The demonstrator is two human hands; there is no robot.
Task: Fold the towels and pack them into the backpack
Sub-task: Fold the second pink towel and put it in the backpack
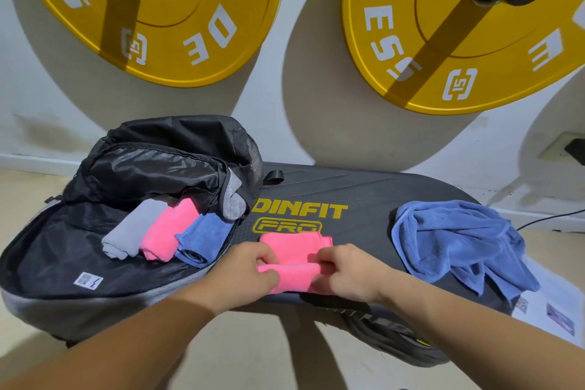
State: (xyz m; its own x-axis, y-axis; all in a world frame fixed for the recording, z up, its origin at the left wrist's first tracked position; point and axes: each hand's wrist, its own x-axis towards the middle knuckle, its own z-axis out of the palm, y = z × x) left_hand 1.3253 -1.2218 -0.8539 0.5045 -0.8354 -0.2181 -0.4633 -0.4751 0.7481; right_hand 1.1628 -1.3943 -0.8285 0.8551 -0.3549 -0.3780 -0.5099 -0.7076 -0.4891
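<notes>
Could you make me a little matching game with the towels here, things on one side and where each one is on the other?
Things:
1. grey towel
2. pink towel in the hands
3. loose blue towel
4. rolled blue towel

Places:
A. crumpled at the right end of the black platform
B. leftmost of three rolls in the open backpack
C. rightmost roll in the backpack
D. being rolled on the platform by left hand and right hand

Pairs: 1-B, 2-D, 3-A, 4-C
</notes>
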